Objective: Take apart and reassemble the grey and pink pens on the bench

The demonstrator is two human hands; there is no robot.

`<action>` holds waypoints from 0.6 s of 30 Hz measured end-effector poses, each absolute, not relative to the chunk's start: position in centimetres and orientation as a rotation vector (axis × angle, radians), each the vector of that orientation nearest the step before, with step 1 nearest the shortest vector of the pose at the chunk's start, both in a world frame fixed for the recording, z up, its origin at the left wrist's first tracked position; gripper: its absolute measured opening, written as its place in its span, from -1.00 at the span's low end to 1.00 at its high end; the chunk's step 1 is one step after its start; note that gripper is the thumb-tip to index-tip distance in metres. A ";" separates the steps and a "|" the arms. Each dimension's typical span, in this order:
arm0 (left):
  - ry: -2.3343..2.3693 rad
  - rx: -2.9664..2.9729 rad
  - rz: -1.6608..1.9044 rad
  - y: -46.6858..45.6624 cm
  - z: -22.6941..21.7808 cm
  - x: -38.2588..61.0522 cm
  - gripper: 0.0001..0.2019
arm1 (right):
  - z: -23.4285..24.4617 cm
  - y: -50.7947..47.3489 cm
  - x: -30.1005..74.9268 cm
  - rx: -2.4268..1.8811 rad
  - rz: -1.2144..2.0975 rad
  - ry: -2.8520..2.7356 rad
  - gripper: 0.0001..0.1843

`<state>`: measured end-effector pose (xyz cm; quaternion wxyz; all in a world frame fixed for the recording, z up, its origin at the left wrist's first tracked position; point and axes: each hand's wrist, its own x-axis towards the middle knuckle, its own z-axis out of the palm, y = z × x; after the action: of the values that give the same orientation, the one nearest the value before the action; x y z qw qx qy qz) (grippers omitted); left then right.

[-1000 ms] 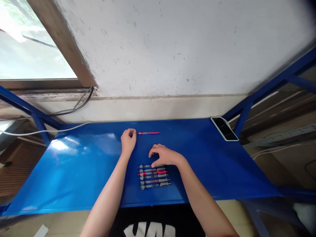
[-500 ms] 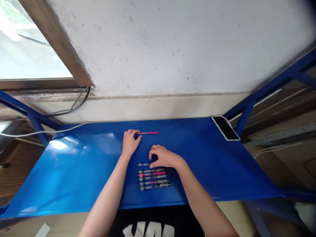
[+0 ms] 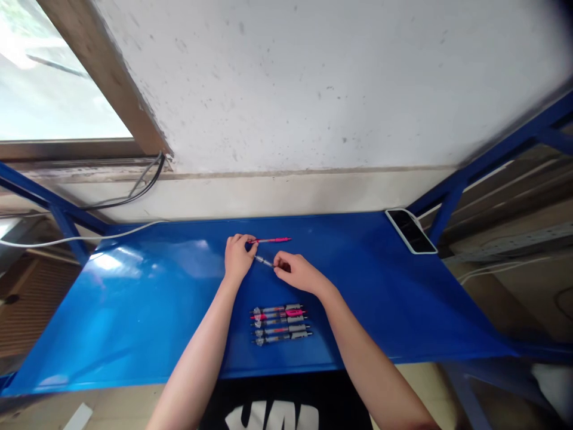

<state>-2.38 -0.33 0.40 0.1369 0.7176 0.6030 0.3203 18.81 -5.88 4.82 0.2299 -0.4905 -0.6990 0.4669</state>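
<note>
My left hand (image 3: 238,257) is at the left end of a pink pen (image 3: 277,240), thumb and fingers closed around that end. The pen lies across the far part of the blue table. Held by its right end in my closed right hand (image 3: 293,270) is a dark pen with a clear barrel (image 3: 264,261). It slants, its tip pointing up and left towards my left thumb. Nearer my body lies a row of several pens (image 3: 280,325), side by side; one has a pink clip, the others look grey and black.
The blue table (image 3: 367,298) has a white-edged phone (image 3: 410,231) at its far right corner, with a cable. A white cable (image 3: 111,237) crosses the far left corner. Blue frame bars (image 3: 447,206) rise at both sides, and a wall stands behind.
My right hand has lifted the dark pen from the far side of the row and carried it up towards my left hand. My left hand stays at the pink pen.
</note>
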 end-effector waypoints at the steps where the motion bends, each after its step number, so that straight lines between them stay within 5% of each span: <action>1: 1.749 2.076 0.924 -0.3 0.4 -2.4 -0.91 | 4.7 -5.8 18.8 -1.359 1.286 -1.875 -0.95; 9: 1.779 2.091 0.896 -0.3 0.4 -2.2 -0.91 | 3.0 -4.5 19.3 -1.405 1.027 -1.640 -0.80; 18: 1.763 2.123 0.947 -0.4 0.2 -2.1 -0.90 | 1.1 -3.0 19.0 -1.248 1.204 -1.234 -0.74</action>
<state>-2.07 -0.42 0.15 0.1115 0.7231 0.6005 0.3227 18.98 -2.96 1.05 0.4853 -0.5127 -0.5069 0.4946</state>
